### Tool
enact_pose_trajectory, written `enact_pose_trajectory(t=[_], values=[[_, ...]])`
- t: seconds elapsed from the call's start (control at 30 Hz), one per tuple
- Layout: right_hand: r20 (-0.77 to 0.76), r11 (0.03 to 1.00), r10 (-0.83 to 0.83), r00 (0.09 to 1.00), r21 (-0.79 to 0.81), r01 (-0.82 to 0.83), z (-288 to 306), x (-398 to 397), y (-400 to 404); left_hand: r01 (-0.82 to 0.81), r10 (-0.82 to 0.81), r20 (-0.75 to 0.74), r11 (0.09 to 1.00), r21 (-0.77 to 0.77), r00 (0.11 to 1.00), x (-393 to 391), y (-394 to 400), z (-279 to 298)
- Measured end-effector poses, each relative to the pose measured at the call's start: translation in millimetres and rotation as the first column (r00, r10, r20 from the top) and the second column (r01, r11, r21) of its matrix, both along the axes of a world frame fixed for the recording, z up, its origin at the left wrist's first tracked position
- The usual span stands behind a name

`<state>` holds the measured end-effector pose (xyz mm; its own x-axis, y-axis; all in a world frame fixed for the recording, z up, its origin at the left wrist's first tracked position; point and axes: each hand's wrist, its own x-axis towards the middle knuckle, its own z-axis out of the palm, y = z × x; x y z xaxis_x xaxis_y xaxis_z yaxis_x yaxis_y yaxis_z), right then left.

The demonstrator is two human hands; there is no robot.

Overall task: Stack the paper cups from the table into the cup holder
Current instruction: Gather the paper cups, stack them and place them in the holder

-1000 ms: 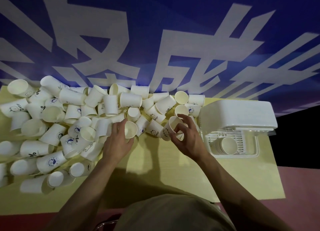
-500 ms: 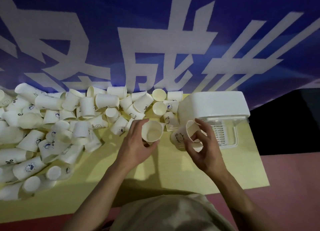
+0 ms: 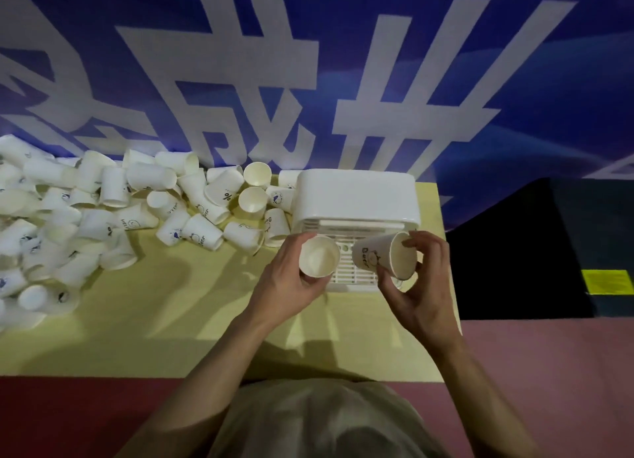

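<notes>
My left hand grips a white paper cup, mouth turned up toward me, just in front of the white cup holder. My right hand pinches the rim of a second paper cup printed with a small bear, tilted on its side over the holder's slatted tray. Several loose paper cups lie heaped on the yellow table, left of the holder. The inside of the holder is hidden by my hands and cups.
A blue banner with large white characters hangs right behind the table. The table's right edge runs just past the holder, with a dark drop and a reddish floor beyond.
Both hands have carried their cups rightward from the pile to the front of the cup holder. My view has swung right, so the pile sits further left.
</notes>
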<state>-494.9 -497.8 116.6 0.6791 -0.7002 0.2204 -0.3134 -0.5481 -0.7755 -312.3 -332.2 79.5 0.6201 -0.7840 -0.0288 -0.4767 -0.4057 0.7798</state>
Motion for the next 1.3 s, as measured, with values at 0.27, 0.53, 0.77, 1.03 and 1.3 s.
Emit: enact_pose_trajectory(t=[0.27,0.53,0.77,1.03,1.3], values=[[-0.063,0.988,0.156,0.986,0.014,-0.156,-9.3,-3.2,-20.0,-0.039,0.034,0.039,0.988,0.146,0.999,-12.5,-20.1,-26.3],[-0.129,0.969,0.245,0.961,0.003,-0.247,-27.3,23.4,-10.6,0.072,-0.045,-0.099,0.955,0.287,0.994,2.5,-26.7,-53.9],[-0.201,0.927,0.346,0.917,-0.077,-0.367,-53.5,43.0,4.4,0.116,-0.063,-0.240,0.970,0.215,0.969,16.0,-6.3,-62.0],[-0.363,0.901,0.415,0.834,0.036,-0.433,-96.0,65.7,10.4,0.122,-0.061,-0.290,0.973,0.197,0.955,12.2,12.1,-62.5],[-0.333,0.905,0.421,0.844,0.217,-0.366,-106.3,54.0,4.1,0.146,-0.042,-0.384,0.958,0.246,0.922,4.6,14.6,-63.8]])
